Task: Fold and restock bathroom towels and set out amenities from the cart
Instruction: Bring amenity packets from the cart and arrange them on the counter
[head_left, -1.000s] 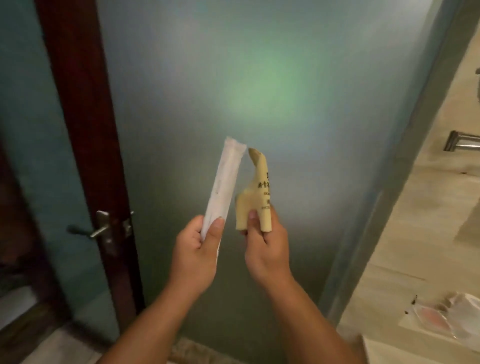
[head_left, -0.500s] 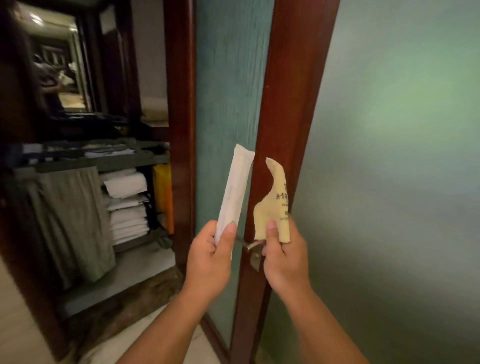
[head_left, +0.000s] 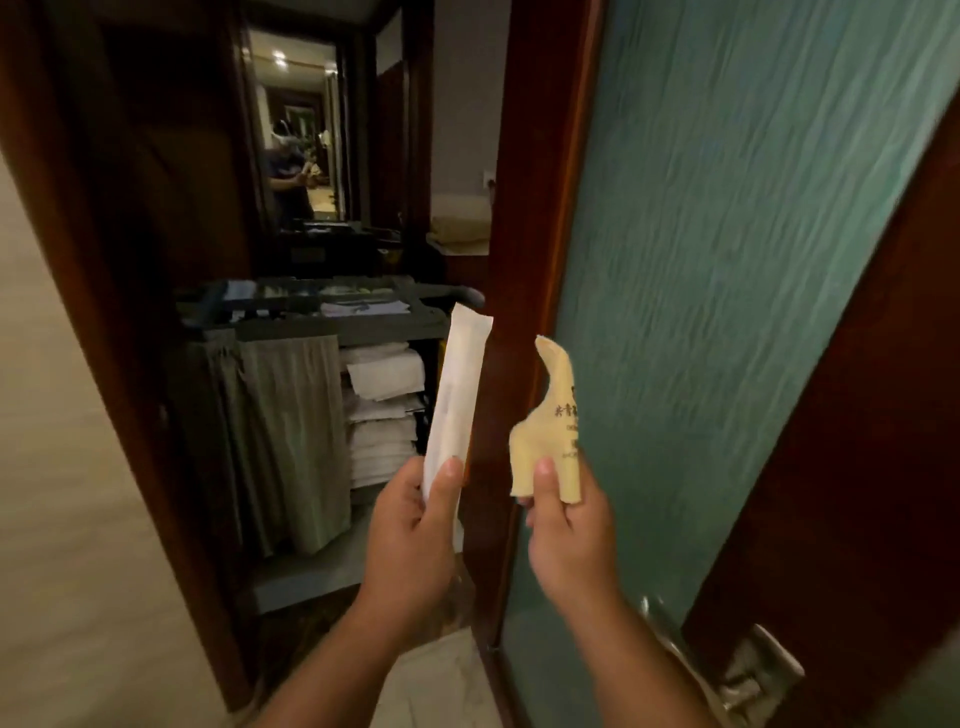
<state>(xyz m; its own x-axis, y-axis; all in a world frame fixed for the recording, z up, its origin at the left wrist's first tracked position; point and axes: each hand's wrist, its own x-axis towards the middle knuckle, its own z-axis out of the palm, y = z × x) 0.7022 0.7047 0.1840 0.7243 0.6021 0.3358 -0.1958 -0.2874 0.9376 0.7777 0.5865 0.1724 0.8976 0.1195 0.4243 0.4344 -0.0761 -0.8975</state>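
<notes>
Left hand (head_left: 410, 525): fingers curled round the lower end of a long white packet (head_left: 457, 384), thumb pressed on its front. The packet is held upright, with most of its length free above the fist.

Right hand (head_left: 566, 535): a yellow packet (head_left: 550, 431) is pinched at its lower edge between thumb and fingers. Its upper part is drawn to a bent point and the print is only partly shown.

The packets are kept side by side and apart, resting on no surface. This is judged to keep each one uncrushed and easy to check.

The cart (head_left: 322, 330) is seen through the doorway beyond the hands. Folded towels (head_left: 382, 415) are stacked on its right-hand shelves and a grey bag (head_left: 280, 441) is hung at its left side. The items on its top tray are too blurred to name. A frosted door (head_left: 727, 260) stands at right, with its handle (head_left: 758, 670) low beside the right forearm.

Judgement: the amenity step is in hand. Whether the packets are bound for the cart or the bathroom cannot be told. Towels are left on the cart, so restocking is taken as unfinished.
</notes>
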